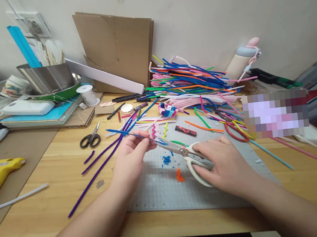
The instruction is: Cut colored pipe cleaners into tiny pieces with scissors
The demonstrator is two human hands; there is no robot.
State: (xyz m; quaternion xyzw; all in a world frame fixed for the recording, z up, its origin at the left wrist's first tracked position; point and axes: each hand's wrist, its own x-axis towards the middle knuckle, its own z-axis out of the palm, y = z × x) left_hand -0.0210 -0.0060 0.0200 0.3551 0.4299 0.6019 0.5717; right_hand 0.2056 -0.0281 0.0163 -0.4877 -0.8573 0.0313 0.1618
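My left hand (133, 151) pinches a blue pipe cleaner (117, 131), whose thin end points right toward the scissors. White-handled scissors (189, 156) are held in my right hand (222, 160), fingers through the loops. Their blades meet the end of the blue pipe cleaner; whether they are fully closed is hard to tell. Below the blades, a small pile of blue fluff (166, 160) and a pile of orange fluff (179, 175) lie on the grey cutting mat (161, 197).
Purple pipe cleaners (96, 177) and black scissors (90, 140) lie at left, beyond them a yellow glue gun (4, 172). A heap of colored pipe cleaners (194, 77) is at the back. A metal bowl (48, 79) and cardboard (114, 47) stand behind.
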